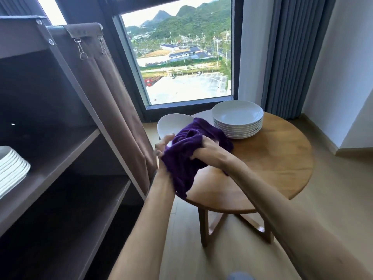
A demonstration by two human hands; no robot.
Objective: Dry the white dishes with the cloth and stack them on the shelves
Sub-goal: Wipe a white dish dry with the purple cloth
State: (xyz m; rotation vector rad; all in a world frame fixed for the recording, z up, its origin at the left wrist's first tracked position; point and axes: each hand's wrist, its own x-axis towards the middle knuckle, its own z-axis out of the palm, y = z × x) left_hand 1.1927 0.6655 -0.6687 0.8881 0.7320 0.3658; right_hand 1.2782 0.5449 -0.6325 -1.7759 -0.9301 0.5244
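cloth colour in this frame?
Deep purple, plain, no pattern. The cloth shows in the head view, bunched in the right hand.

Cloth (185, 156): purple terry/microfibre, fuzzy, matt. Held dish (171, 124) & table stack (238, 120): white ceramic, glazed, smooth, soft sheen; same look noted on shelf stack (12, 168). Table (282, 158): wood, visible grain, satin finish. Shelves (84, 142): smooth matt brown boards. Shelf cover (105, 81): matt brown woven fabric w/ shiny metal clips (80, 49). Curtain (290, 57): grey fabric, matt. Floor (333, 188): light wood-look, smooth.
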